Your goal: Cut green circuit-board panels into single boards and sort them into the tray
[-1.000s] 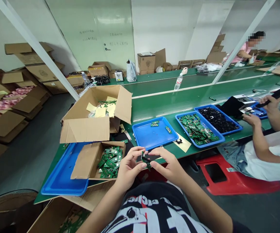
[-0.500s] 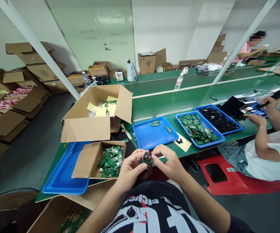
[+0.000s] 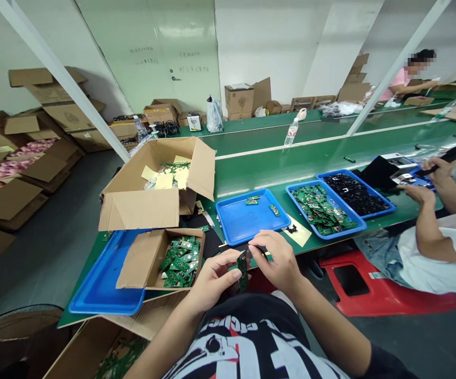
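In front of my shirt, my left hand (image 3: 219, 273) grips a small green circuit board (image 3: 243, 272) by its sides, thumb on the near face. The board stands upright, its narrow end pointing up. Close to its top edge, my right hand (image 3: 277, 258) is closed in a pinch; a small dark thing shows at the fingertips, too small to name. A small carton of circuit boards (image 3: 180, 260) stands left of my left hand. Beyond my hands lies a blue tray (image 3: 234, 230) holding a few boards.
To the right are a tray heaped with circuit boards (image 3: 323, 210) and a tray of black parts (image 3: 356, 195). A co-worker's hands (image 3: 429, 184) handle a black item there. A large open carton (image 3: 141, 208), another blue tray (image 3: 101, 284) and a water bottle (image 3: 291, 132) stand around.
The circuit board has turned more upright in my left hand and sits slightly lower. My right hand has risen a little, its fingertips now by the board's top edge.
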### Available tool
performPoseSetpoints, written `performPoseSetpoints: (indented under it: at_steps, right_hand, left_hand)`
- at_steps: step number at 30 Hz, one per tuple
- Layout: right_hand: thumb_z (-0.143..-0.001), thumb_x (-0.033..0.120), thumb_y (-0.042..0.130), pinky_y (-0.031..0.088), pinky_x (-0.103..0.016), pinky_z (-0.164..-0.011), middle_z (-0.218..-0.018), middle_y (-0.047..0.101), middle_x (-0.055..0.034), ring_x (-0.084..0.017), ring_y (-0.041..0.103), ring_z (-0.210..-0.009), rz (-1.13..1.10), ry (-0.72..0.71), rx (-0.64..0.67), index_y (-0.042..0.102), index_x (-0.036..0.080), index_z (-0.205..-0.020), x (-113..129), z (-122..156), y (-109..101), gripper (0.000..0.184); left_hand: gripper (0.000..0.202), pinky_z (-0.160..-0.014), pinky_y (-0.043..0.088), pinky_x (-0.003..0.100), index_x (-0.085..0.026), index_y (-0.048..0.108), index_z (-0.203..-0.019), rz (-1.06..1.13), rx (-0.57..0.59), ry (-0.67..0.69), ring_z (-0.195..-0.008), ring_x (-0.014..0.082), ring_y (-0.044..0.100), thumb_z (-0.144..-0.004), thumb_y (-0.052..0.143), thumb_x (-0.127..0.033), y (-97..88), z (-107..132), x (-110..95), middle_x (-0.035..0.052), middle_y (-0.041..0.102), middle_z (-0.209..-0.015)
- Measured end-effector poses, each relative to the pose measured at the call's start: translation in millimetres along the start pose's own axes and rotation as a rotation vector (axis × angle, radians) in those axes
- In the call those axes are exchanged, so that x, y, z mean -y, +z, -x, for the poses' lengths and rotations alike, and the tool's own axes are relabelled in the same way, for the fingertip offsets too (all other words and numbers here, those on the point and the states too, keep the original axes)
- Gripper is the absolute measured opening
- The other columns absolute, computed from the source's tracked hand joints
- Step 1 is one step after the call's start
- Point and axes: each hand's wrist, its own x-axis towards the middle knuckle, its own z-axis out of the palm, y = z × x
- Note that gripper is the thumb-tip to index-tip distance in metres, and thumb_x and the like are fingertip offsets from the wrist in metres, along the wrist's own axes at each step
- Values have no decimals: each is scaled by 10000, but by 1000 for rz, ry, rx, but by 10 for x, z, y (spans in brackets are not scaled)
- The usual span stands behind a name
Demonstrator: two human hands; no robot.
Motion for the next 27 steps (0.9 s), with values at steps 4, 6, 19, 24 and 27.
performPoseSetpoints:
  at_steps: [4, 6, 19, 24, 27]
  right_hand:
    - [-783, 106, 503, 465, -331, -738, -747, 612, -45, -172, 561, -795, 5, -31, 6, 551, 183, -806, -3, 10, -14, 94]
    - [-779, 102, 507, 466, -334, -751, -755, 613, -47, -172, 558, -809, 1, -40, 8, 553, 181, -816, -11, 19, -20, 98]
    - [-790, 104, 501, 466, -354, -792, -857, 589, -70, -174, 546, -865, -22, -136, 73, 582, 186, -803, -21, 38, -51, 116]
    - [-782, 57, 480, 452, -385, -849, -907, 564, -79, -164, 538, -903, -61, -205, 72, 571, 176, -835, -23, 47, -56, 159]
    - [-778, 41, 466, 435, -414, -880, -916, 553, -72, -156, 538, -912, -89, -230, 75, 561, 181, -840, -22, 44, -59, 180]
  left_hand:
    - [224, -736, 446, 297, -160, 664, -921, 53, 30, -60, -782, 161, 530, -739, 599, -272, 33, 7, -36, 56, 574, -874]
    - [204, -668, 458, 271, -155, 668, -890, 103, 55, -86, -740, 147, 518, -741, 594, -275, 51, 11, -49, 45, 542, -841]
    - [235, -604, 438, 243, -118, 640, -763, 141, 168, -270, -648, 115, 496, -701, 630, -344, -7, 23, -51, 22, 497, -767]
    - [255, -624, 416, 237, -105, 650, -761, 33, 176, -244, -701, 137, 497, -720, 607, -353, 4, 7, -66, 43, 533, -774]
    - [270, -595, 420, 229, -105, 652, -737, 101, 187, -262, -664, 127, 501, -704, 620, -371, 37, 1, -75, 38, 541, -740]
